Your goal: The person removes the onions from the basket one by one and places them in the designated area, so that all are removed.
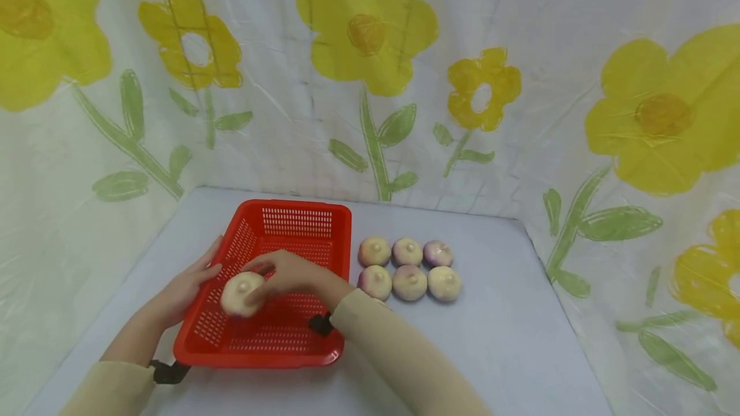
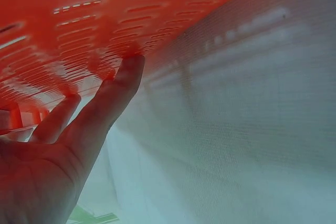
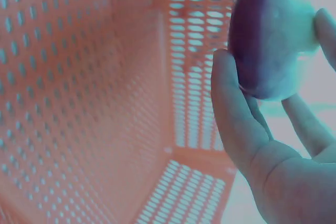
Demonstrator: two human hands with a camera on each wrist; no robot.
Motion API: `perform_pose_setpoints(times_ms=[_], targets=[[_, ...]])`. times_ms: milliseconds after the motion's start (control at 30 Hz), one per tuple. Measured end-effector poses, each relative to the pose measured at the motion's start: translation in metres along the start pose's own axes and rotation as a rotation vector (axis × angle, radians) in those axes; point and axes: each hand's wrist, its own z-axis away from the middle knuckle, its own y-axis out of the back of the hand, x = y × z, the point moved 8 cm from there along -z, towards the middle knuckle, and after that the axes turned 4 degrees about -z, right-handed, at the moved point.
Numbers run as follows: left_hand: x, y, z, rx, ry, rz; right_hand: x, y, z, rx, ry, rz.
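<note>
I see the red basket (image 1: 300, 223) on the table (image 1: 509, 339), perforated walls and floor, w/ nothing lying loose in it; the only thing inside its rim is the round bulb (image 1: 241, 294) I'm holding over the near-left part of the floor. Can't tell if it touches the bottom yet. Bulb is cream-pale w/ a small nub on top in the head view; the right wrist view shows one side purple, the rest whitish (image 3: 270, 35).

My right hand (image 1: 289, 273) wraps it: thumb (image 3: 231, 108) on one side, fingers curled round the other, a snug grip. My left hand (image 1: 187, 284) lies flat on the basket's outer left wall, fingers (image 2: 113, 95) straight and pressed to the plastic, holding nothing.

Just right of the basket, six more bulbs (image 1: 409, 268) sit in two rows of three, close-packed. Flower-print sheet (image 1: 370, 50) behind.
</note>
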Motion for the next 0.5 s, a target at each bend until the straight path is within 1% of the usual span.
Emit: perform_pose_setpoints(times_ms=[167,233,333,400,500], targets=[[0.000,0.002,0.001,0.014,0.005,-0.014,-0.004,0.019,0.018,0.041,0.081,-0.049],[0.000,0.002,0.001,0.019,0.006,-0.019,-0.006,0.026,0.026,0.062,0.105,-0.045],[0.001,0.002,0.002,0.021,0.006,-0.023,-0.008,0.038,0.040,0.095,0.138,-0.009],[0.001,0.001,0.001,0.009,0.003,-0.017,-0.008,0.046,0.051,0.116,0.154,0.000],[0.001,-0.002,0.001,-0.004,0.002,0.000,-0.004,0.060,0.068,0.150,0.157,-0.023]])
